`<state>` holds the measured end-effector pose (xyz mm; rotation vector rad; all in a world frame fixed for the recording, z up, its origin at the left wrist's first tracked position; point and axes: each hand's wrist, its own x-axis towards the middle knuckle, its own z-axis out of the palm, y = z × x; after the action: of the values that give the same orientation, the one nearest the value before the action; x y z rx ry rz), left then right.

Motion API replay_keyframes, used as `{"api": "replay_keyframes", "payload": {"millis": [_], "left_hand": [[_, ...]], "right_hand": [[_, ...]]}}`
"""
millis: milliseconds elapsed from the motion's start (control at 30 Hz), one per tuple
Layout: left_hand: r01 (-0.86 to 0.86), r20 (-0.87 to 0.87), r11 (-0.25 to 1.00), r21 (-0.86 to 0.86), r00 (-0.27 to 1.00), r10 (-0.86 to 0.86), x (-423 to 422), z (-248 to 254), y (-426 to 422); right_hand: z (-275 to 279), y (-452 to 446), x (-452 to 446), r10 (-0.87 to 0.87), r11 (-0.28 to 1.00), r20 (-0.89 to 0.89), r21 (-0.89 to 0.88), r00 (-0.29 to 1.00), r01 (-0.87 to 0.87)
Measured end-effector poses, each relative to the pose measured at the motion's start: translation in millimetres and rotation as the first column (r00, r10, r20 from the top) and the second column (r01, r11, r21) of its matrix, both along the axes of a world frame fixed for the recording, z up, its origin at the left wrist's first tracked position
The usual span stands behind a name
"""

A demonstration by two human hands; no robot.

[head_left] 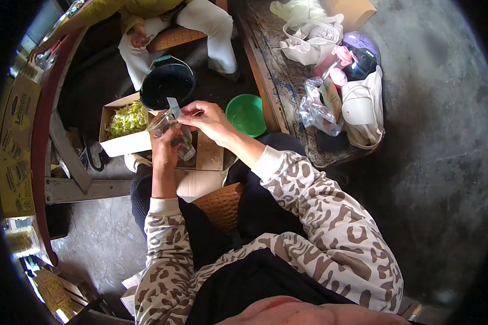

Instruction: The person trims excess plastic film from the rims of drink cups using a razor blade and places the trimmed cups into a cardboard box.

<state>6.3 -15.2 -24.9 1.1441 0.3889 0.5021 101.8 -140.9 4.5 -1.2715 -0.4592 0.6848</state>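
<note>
My left hand (166,142) is wrapped around a clear glass (185,150) that lies tilted, one end toward me. Part of the glass is hidden behind my fingers. My right hand (205,120) pinches a flat grey strip (173,105), which looks like a thin blade, between thumb and fingers. The strip stands against or just beside the glass; contact cannot be made out. Below my hands is an open cardboard box (126,145) holding yellow-green shreds (128,119). A black bucket (171,85) stands just beyond.
A green basin (246,115) sits right of the bucket. Opposite me sits a person in white trousers (211,35). On the right, a low bench (276,65) carries bags, a helmet (361,54) and a cap (358,111). A red-edged table (42,157) runs along the left.
</note>
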Motion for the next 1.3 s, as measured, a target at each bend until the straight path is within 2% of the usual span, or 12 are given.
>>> {"api": "replay_keyframes", "payload": {"millis": [67,167,233,267,300,367,400,433,500,600,667,1300], "left_hand": [[-0.008,-0.027,0.996,-0.091,1.0,0.006,-2.0,3.4,0.8],[0.044,0.022,0.992,-0.122,0.999,-0.041,-3.6,-3.0,11.9],[0.052,0.051,0.98,-0.192,0.998,-0.042,-7.7,8.0,13.1],[0.03,0.049,0.974,-0.226,0.999,-0.019,-11.3,17.4,12.1],[0.032,0.023,0.967,-0.254,0.999,-0.027,-15.7,23.1,14.5],[0.011,0.041,0.953,-0.303,0.999,0.001,-18.6,29.7,17.8],[-0.031,0.079,0.954,-0.298,0.995,0.057,-17.4,32.5,16.9],[-0.011,0.139,0.971,-0.238,0.989,0.045,-15.2,25.2,23.2],[-0.023,0.149,0.985,-0.17,0.988,0.049,-13.5,16.2,28.5],[-0.027,0.255,0.983,-0.184,0.964,0.074,-6.3,3.9,32.3],[-0.051,0.217,0.987,-0.154,0.973,0.084,-11.6,11.8,33.1],[-0.114,0.129,0.958,-0.263,0.98,0.151,-21.3,23.9,43.9]], "right_hand": [[4.0,-5.3,1.3,0.021,1.0,0.01,0.017,1.0,-0.021],[4.4,-32.3,11.8,-0.052,0.998,0.366,-0.024,0.929,0.065],[17.5,-71.6,20.0,-0.092,0.996,0.347,0.037,0.933,0.085],[30.3,-98.5,24.5,-0.093,0.982,0.356,-0.123,0.93,0.145],[24.3,-128.0,32.6,-0.151,0.974,0.489,-0.074,0.859,0.214],[18.0,-209.7,58.5,-0.096,0.81,0.692,-0.363,0.715,0.46],[9.2,-261.9,72.2,-0.098,0.717,0.65,-0.479,0.754,0.506],[-18.2,-321.9,92.2,-0.027,0.618,0.804,-0.454,0.594,0.642],[-89.4,-460.8,159.0,0.005,0.721,0.731,-0.476,0.683,0.504],[-101.6,-462.9,108.6,0.059,0.092,0.652,-0.758,0.756,0.646],[-112.7,-436.4,85.6,0.046,-0.057,0.598,-0.798,0.8,0.6],[-139.7,-395.1,78.2,0.094,-0.066,0.527,-0.844,0.845,0.533]]}}
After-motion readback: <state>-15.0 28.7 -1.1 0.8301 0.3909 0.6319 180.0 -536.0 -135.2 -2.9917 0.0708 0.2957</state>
